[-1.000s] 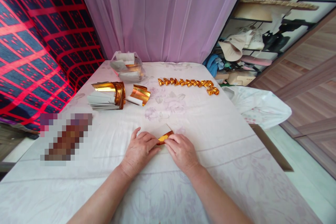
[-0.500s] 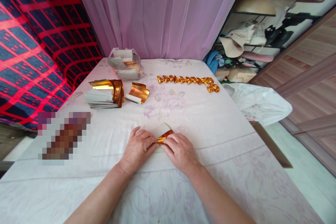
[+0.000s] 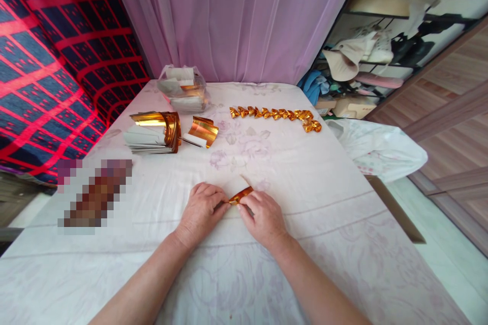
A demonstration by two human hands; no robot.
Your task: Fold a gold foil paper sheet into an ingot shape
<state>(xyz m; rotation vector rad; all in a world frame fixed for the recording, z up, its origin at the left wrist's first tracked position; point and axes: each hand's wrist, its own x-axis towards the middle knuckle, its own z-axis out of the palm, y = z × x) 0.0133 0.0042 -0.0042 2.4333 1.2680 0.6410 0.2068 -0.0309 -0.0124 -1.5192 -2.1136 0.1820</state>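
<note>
A sheet of gold foil paper (image 3: 241, 194), its pale side facing up at the back and a gold fold along the front, lies low over the tablecloth. My left hand (image 3: 204, 210) pinches its left end between thumb and fingers. At the right end, my right hand (image 3: 264, 216) grips the folded strip, thumb in front and fingers behind. Both hands are closed, and their fingers cover parts of the paper's ends.
Beyond the hands stand a stack of gold foil paper (image 3: 147, 139), a few loose sheets (image 3: 206, 131) and a clear plastic bag of paper (image 3: 182, 94). Folded gold pieces (image 3: 272, 113) line up at the back right. A white bag (image 3: 385, 150) sits beside the table (image 3: 328, 193).
The gold band between my hands has become narrower and is folded over more. My hands stay in nearly the same place. The camera view has shifted slightly.
</note>
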